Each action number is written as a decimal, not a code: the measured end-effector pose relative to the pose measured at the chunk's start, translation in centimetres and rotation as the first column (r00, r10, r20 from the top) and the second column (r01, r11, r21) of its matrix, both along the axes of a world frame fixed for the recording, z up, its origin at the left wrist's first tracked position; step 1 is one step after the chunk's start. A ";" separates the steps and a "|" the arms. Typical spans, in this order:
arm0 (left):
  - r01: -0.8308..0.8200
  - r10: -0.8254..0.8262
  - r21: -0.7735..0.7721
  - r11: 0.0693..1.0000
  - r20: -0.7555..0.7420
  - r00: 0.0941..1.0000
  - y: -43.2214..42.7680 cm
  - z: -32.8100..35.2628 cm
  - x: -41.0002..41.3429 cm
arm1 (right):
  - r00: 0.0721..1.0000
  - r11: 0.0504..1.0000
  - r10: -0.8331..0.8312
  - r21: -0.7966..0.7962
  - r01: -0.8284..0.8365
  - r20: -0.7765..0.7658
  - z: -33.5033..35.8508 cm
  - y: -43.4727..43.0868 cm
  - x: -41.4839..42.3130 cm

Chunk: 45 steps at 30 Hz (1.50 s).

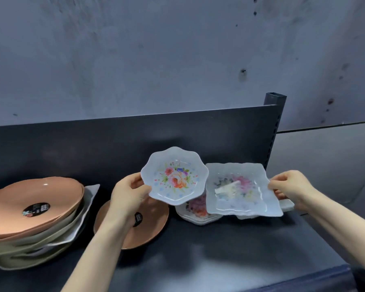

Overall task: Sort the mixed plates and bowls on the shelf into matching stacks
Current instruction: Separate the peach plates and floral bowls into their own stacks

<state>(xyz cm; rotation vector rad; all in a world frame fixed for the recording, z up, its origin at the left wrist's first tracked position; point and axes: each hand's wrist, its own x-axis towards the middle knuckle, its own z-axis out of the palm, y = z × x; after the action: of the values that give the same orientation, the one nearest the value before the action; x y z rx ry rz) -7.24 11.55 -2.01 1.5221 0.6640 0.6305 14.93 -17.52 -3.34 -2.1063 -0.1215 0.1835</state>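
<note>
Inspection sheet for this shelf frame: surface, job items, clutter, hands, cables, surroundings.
Surface: dark shelf, plates along its back half.
Job's things: round flowered plate held up and tilted; square flowered plate held beside it, above a low stack of flowered plates; brown plate lying alone; mixed pile at left, brown on top of beige and white.
Clutter: nothing seen.
Hands: left hand grips the round plate's edge; right hand pinches the square plate's edge.
Cables: nothing seen.
Surroundings: grey wall, back panel, slotted post.
</note>
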 end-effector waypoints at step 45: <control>-0.333 0.337 0.051 0.941 -0.110 0.935 -5.8 -3.4 2.3 | 0.862 0.859 0.504 -0.127 -0.496 0.041 -3.3 10.0 3.9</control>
<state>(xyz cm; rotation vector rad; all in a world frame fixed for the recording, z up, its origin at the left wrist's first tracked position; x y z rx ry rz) -4.98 5.70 -5.37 1.4951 1.0220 0.8156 18.83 -7.52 -6.66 -2.1554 -0.7255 0.4323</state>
